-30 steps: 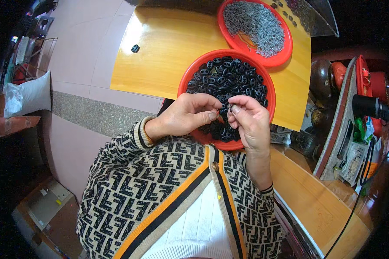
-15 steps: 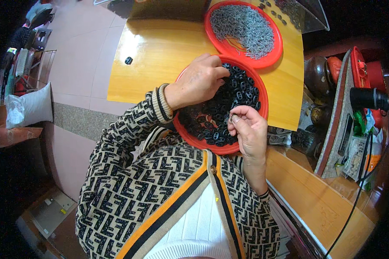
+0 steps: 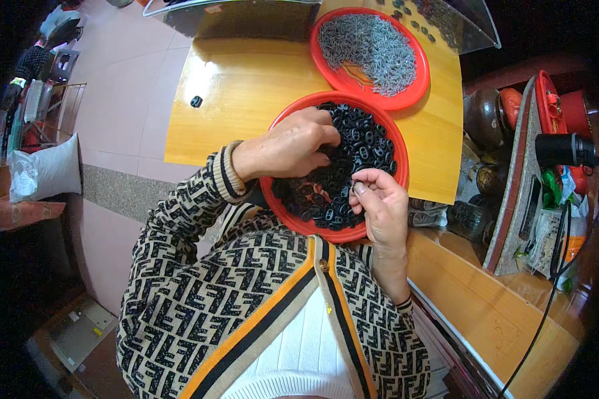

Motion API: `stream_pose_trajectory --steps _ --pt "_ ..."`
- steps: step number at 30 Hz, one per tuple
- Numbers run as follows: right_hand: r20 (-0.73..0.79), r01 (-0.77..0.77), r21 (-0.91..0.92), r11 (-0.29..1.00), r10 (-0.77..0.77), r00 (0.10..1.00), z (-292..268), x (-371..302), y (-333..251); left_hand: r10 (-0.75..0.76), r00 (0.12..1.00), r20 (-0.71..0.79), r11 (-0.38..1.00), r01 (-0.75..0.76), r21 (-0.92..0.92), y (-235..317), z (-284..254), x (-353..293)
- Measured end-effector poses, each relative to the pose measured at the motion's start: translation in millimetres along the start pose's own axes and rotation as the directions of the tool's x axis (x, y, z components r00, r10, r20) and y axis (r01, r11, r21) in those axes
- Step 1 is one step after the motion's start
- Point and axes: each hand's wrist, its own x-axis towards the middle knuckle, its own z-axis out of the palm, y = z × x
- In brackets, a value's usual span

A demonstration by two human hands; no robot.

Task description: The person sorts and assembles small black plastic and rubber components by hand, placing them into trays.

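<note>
A red basin (image 3: pixel 401 143) holds many small black two-holed plastic pieces that look like cord locks (image 3: pixel 366 133). Over its left half is my left hand (image 3: pixel 293 143), fingers curled down near the pieces; whatever the fingertips hold is hidden. At the basin's near right rim my right hand (image 3: pixel 384 206) is closed in a pinch, thumb against forefinger, around something too small to name. Beyond the basin lies a red plate (image 3: pixel 424 70) filled with tiny grey spring-like pieces (image 3: pixel 373 50). One black piece (image 3: pixel 196 102) sits alone on the table at the left.
The yellow wooden table (image 3: pixel 246 73) ends at the left above a tiled floor (image 3: pixel 113 120). A clear-walled bin (image 3: pixel 472 26) stands at the far right, with loose black pieces beside it. To the right are jars (image 3: pixel 484 110), a black cylinder (image 3: pixel 566 150) and a hanging cable (image 3: pixel 546 312).
My left hand has come nearer and slightly left, from the basin's far side to over its left half. My right hand keeps its pinch in nearly the same place. The view has shifted slightly.
</note>
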Motion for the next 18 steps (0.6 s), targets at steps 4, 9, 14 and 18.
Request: stream_pose_trajectory --steps 4,9,14,18 --pt "0.001 0.003 0.007 1.0 -0.003 1.0 3.3 -2.3 2.0 0.034 0.996 -0.085 0.998 -0.029 0.06 -12.3 -10.3 31.7" --pt "0.008 -0.004 -0.014 1.0 0.004 1.0 2.6 -1.8 4.0 0.113 0.993 -0.023 0.977 -0.107 0.184 -68.5 3.9 90.4" --pt "-0.032 -0.004 -0.025 1.0 0.004 0.999 0.4 -5.0 2.2 0.11 0.98 0.164 0.97 -0.142 0.198 -87.0 19.0 117.2" --pt "-0.04 -0.012 -0.017 1.0 0.011 0.999 1.5 -5.5 3.4 0.104 0.944 0.314 0.961 -0.177 0.212 -97.6 26.3 122.7"
